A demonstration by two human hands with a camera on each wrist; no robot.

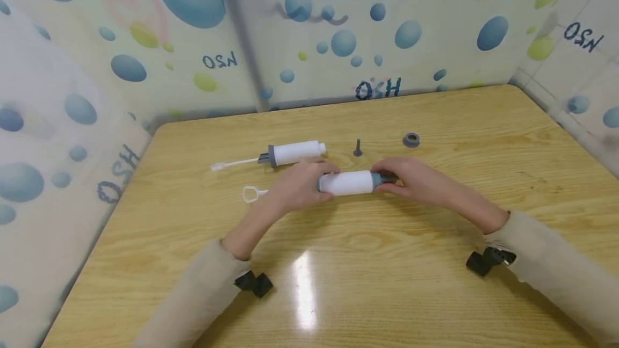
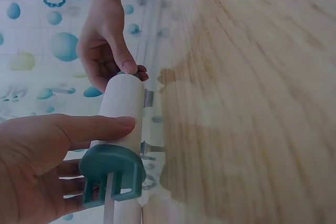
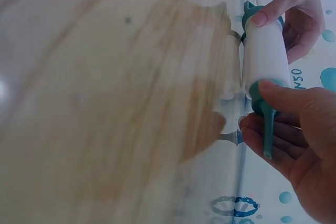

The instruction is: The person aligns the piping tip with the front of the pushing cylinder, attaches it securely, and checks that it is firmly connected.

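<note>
My left hand (image 1: pixel 302 184) grips the white barrel of a large plunger syringe (image 1: pixel 350 183), its thumb lying along the barrel beside a teal flange (image 2: pixel 110 158). From that flanged end a white plunger rod (image 2: pixel 108 198) sticks out, ending in a ring handle to the left in the head view. At the opposite end, my right hand (image 1: pixel 418 179) pinches the teal end cap between thumb and fingers. A narrow teal nozzle (image 3: pixel 268 135) points out of the cap past the right fingers. Both hands hold the syringe level, low over the wooden table (image 1: pixel 367 278).
A second white syringe (image 1: pixel 296 152) with a grey flange lies just behind the left hand. Behind the held syringe, a small grey nozzle (image 1: pixel 358 149) stands on its base. A grey ring cap (image 1: pixel 411 140) lies farther right. The patterned wall (image 1: pixel 319 79) borders the table's far edge.
</note>
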